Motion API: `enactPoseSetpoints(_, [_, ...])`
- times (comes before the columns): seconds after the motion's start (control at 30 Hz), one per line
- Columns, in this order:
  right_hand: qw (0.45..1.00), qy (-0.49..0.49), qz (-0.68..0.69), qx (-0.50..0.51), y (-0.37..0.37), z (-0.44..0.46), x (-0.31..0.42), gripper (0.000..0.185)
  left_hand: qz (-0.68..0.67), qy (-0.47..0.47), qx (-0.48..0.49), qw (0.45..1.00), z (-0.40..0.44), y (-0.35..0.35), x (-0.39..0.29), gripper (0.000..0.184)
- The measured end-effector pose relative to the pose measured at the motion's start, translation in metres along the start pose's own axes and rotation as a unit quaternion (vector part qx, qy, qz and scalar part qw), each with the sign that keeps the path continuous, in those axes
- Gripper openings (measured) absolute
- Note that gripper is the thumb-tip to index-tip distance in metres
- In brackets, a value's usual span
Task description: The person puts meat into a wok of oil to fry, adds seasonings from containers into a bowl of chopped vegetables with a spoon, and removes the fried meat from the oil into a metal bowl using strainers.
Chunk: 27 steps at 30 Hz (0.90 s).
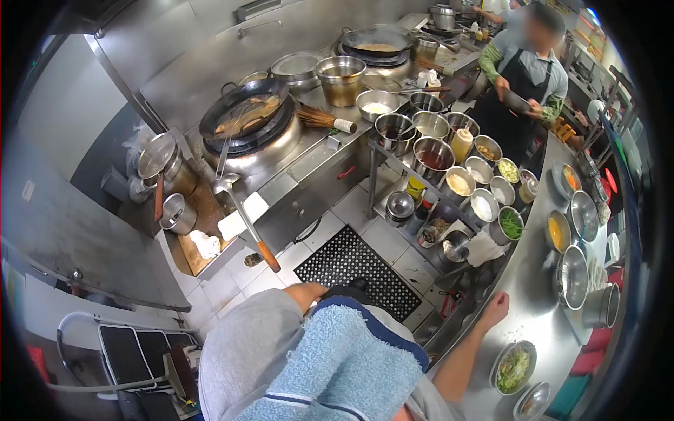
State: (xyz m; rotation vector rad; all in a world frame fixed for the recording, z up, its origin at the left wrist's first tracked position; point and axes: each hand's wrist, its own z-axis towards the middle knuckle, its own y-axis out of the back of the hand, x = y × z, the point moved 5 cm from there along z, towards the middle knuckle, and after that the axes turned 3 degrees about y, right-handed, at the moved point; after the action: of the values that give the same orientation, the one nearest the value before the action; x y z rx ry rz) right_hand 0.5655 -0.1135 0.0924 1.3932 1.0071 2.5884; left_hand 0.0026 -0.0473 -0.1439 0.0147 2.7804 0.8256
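My right hand (497, 310) is over the steel counter (516, 309), near its edge, with the fingers curled in. I see nothing in it. Nearest to it is a bowl of shredded greens (513, 368), with a smaller metal bowl (533, 401) beyond. My left arm (303, 295) shows only a short stretch below the grey sleeve, and its fingers are hidden. A blue towel (337, 358) hangs over my front. Ahead, a wok (244, 111) with brown food sits on a burner, and a long-handled ladle (242, 210) lies by the stove's front edge.
Several metal pots of sauces and chopped ingredients crowd a rack (371, 179). A co-worker (526, 77) in a dark apron holds a dark container. A perforated black mat (358, 270) covers part of the tiled floor. At left stands a folded step stool (133, 351).
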Motion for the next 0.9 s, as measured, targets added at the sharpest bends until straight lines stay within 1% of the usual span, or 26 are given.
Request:
enactPoseSetpoints(0.1, [1.0,0.015,0.001,0.001,-0.001,0.0,0.0,0.025,0.004,-0.001,0.001,1.0,0.001,0.004,-0.001,0.024])
enactPoseSetpoints(0.3, [1.0,0.004,0.005,0.001,-0.003,0.001,-0.005,0.024,0.014,-0.002,0.002,1.0,-0.001,0.005,0.0,0.024])
enactPoseSetpoints(0.5, [0.999,0.031,0.004,-0.018,-0.002,0.0,0.0,0.022,0.018,-0.005,0.003,1.0,-0.004,0.004,0.004,0.024])
enactPoseSetpoints(0.67, [1.0,-0.009,0.013,0.005,-0.001,0.0,-0.001,0.02,0.012,-0.008,0.002,1.0,-0.009,0.009,0.022,0.024])
enactPoseSetpoints(0.7, [1.0,-0.008,0.009,-0.007,-0.003,0.002,-0.01,0.018,0.011,-0.006,0.005,1.0,-0.009,0.009,0.025,0.024])
enactPoseSetpoints(0.73, [1.0,-0.009,0.011,-0.019,0.001,0.001,-0.002,0.017,0.011,-0.003,0.008,1.0,-0.011,0.011,0.026,0.024])
enactPoseSetpoints(0.8, [1.0,-0.012,-0.012,-0.006,0.003,0.001,-0.002,0.017,0.004,0.004,0.013,1.0,-0.008,0.008,0.034,0.024])
enactPoseSetpoints(0.83, [0.999,-0.008,0.012,-0.03,0.004,-0.001,0.0,0.017,0.0,0.006,0.013,1.0,-0.008,0.008,0.038,0.024])
enactPoseSetpoints(0.9, [0.999,-0.052,0.0,-0.013,0.006,-0.001,0.001,0.017,-0.005,0.012,0.015,1.0,-0.009,0.015,0.041,0.024])
